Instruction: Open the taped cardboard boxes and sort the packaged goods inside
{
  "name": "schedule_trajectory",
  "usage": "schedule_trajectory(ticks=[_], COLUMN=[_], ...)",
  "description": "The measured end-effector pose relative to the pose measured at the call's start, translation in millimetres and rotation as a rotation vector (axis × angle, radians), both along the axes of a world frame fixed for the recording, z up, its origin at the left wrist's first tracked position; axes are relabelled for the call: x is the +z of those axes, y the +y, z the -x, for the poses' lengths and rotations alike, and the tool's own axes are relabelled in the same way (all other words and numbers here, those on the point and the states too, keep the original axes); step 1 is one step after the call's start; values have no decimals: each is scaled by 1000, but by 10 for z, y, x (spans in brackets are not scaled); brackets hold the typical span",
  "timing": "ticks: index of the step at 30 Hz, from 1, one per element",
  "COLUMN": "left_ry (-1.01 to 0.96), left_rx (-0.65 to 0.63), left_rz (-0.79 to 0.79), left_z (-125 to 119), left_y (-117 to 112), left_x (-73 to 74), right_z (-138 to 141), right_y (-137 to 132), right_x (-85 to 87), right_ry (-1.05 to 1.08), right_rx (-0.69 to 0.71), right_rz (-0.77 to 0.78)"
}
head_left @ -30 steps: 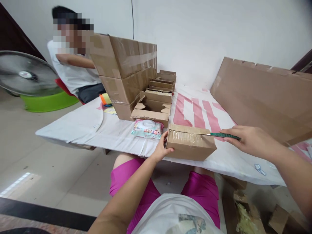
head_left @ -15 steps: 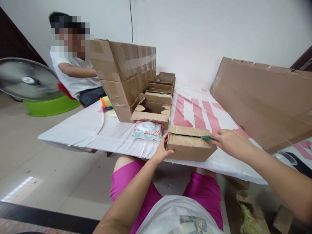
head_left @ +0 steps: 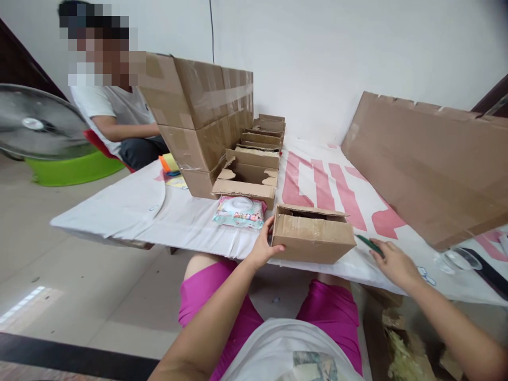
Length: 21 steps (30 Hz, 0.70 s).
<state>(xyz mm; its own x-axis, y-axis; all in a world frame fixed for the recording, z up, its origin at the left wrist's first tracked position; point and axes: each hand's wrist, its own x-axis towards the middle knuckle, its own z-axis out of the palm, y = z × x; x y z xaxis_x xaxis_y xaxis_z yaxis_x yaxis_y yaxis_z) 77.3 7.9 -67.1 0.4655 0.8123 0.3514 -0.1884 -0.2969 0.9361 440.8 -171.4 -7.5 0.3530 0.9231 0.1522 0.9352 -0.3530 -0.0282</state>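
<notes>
In the fingers of the right hand (head_left: 393, 264), pinching a green knife (head_left: 369, 245) by its handle, with no looseness visible. Holding it just right of the box (head_left: 313, 247), off the cardboard, above the table (head_left: 119, 211). With the left hand (head_left: 264, 247), clasping the left end: pressing the thumb to the near side, curling the fingers round the end, partly out of sight. Keeping the box in the same spot, at the front edge of the table, right of the wipes (head_left: 239, 211) and near the open box (head_left: 245, 188) behind them. Noting the change: half a second ago, holding the knife to the top seam at its right part; now carrying it clear of the box. Also finding a dark gap along the raised far flap (head_left: 313, 209), beyond the flat near flap (head_left: 309, 228). Reading this as a seam cut through, probably to the right end. So judging the cutting on top as done or nearly so, and the box as parted but not yet wide open. Not seeing into it from here.
</notes>
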Motion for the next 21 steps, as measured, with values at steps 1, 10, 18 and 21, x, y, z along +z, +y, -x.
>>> schedule_trajectory(ticks=[1,10,18,21], left_ry=[-1,5,-14,-13], left_rx=[0,6,-1,2], left_rz=[-5,-16,15,32], left_z=[0,-2,-12,-26], left_y=[-1,6,-16,-14], left_x=[-1,-9,18,-1], right_z=[20,197,844,934], right_y=[18,287,258,162], right_x=[-138,253,708,752], right_ry=[0,374,927,856], right_rx=[-1,167,356,408], right_rz=[66,-153,-365,-207])
